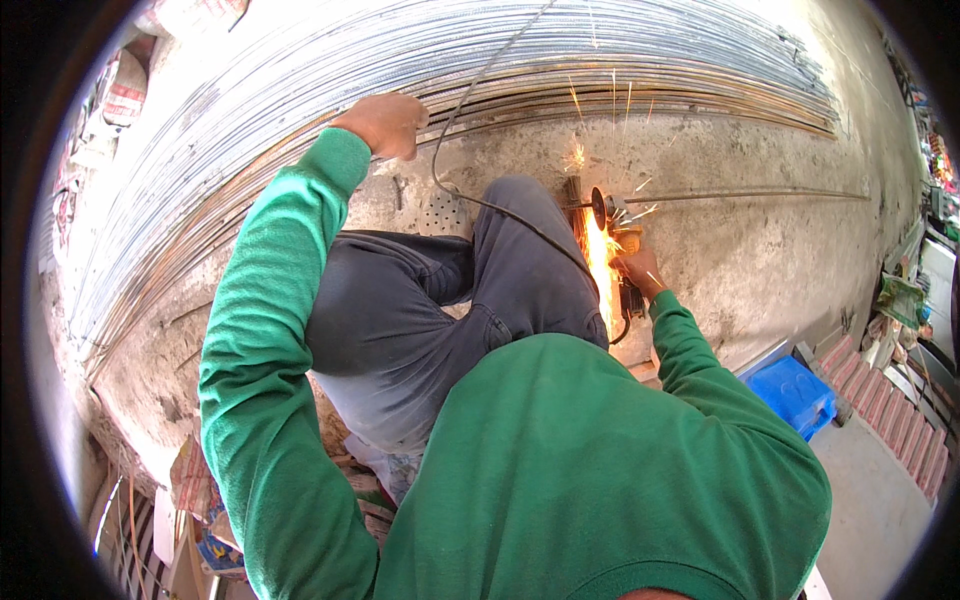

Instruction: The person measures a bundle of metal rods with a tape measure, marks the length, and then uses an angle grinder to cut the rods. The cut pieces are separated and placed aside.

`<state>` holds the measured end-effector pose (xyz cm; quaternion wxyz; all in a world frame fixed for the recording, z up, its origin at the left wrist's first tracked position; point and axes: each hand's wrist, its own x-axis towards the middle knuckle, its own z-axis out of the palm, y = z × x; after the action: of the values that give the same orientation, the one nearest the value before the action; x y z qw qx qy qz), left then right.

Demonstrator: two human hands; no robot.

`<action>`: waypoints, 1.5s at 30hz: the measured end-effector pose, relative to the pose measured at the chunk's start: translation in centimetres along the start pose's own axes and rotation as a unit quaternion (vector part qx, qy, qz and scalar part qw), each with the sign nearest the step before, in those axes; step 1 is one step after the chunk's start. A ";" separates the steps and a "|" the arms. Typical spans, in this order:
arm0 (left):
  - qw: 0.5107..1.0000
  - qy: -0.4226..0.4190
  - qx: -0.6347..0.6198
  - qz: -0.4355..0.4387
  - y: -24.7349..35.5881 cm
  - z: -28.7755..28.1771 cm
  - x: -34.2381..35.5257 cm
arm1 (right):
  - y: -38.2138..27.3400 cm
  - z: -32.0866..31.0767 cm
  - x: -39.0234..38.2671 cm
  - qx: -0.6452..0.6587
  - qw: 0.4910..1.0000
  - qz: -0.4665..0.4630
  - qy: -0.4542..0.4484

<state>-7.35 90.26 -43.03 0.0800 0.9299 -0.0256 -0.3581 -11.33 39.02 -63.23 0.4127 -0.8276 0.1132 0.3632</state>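
Observation:
My right hand [638, 268] is closed around an angle grinder [630, 240], low over the floor beside my bent knee. The grinder's thin round disc [599, 207] meets a metal rod [750, 195] lying across the floor. Bright orange sparks [597, 255] stream from the disc toward me, and a few fly away from it. My left hand [385, 125] is curled into a loose fist near the long metal bars [480, 100], with nothing seen in it; its fingertips are slightly blurred.
A dark cable [455, 120] runs over the bars and across my leg. Near my leg lies a perforated plate [440, 213] on the concrete floor [780, 260]. At the right are a blue plastic container [790, 395] and a ridged reddish panel [885, 415]. Sacks [125, 90] stand at the far left.

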 end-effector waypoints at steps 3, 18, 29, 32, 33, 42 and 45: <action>1.000 -0.007 0.009 0.002 0.4 -0.6 -0.2 | -1.8 -0.1 -1.4 -0.023 0.999 -0.043 0.003; 1.000 -0.017 0.007 -0.008 0.2 -0.3 0.3 | 1.9 0.0 0.6 -0.051 0.995 -0.085 0.004; 0.998 -0.014 0.051 -0.014 0.1 0.3 1.0 | 1.3 0.3 0.2 0.010 0.998 -0.065 0.002; 0.999 0.000 0.046 -0.017 -0.2 0.7 1.2 | 2.0 -0.7 0.6 -0.037 0.999 0.001 -0.027; 0.999 0.001 0.048 -0.013 0.1 0.5 1.2 | 2.6 -0.8 0.7 -0.049 0.998 0.014 -0.020; 0.996 0.048 0.076 0.002 -0.4 1.3 2.2 | 3.5 -0.6 0.8 0.003 0.993 -0.114 0.001; 0.996 0.045 0.072 -0.002 -0.9 2.0 2.1 | 0.8 0.3 -0.1 -0.012 1.000 -0.012 -0.005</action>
<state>-7.11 90.67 -46.07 0.0126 0.9486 -0.0456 -0.3130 -11.92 38.76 -63.79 0.4074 -0.8320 0.0968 0.3638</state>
